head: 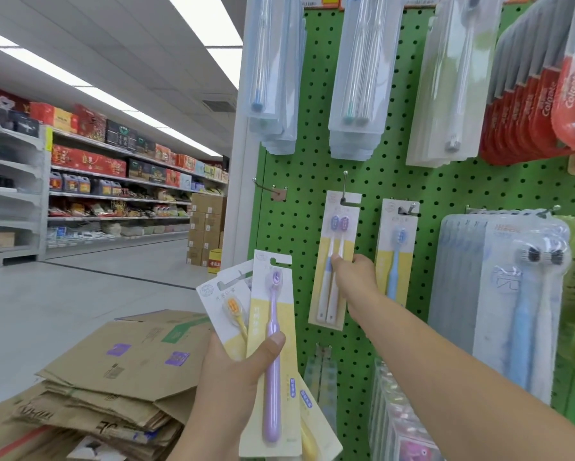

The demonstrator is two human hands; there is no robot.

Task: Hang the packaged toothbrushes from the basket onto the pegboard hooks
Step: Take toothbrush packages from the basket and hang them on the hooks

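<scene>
right hand [356, 274]: twin-brush pack [333, 261] is pinched at mid-height, hung on a hook [345, 181] above the grip | left hand [232, 371]: fanned packs are clasped, purple-brush pack [272, 327] under the thumb | green pegboard [296, 227] seen behind both

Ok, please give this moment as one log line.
step: hanging | right hand: holds twin-brush pack on hook | left hand: grips spare packs | left hook: bare
</scene>
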